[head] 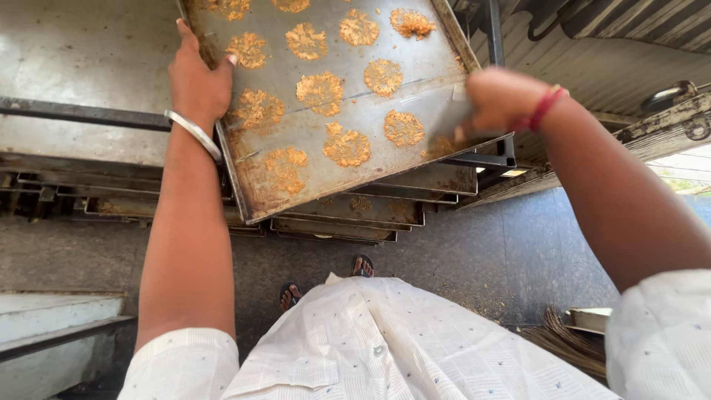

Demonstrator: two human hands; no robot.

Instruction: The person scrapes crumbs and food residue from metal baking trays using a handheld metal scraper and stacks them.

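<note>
Nearest us, our white shirt (385, 341) fills the lower view. Our left hand (198, 78) clamps the left rim of a metal tray (296, 159), thumb over the edge; a steel bangle (194, 135) circles that wrist. Our right hand (498, 100), blurred, closes on the tray's right rim. We hold the tray tilted above stacked trays (348, 218). Flat orange patties (320, 90) dot it in rows.

A dark speckled stone floor (481, 259) lies below. Stacked grey metal rack shelves (348, 222) stand ahead, beside a corrugated metal wall (592, 59). Daylight enters at right.
</note>
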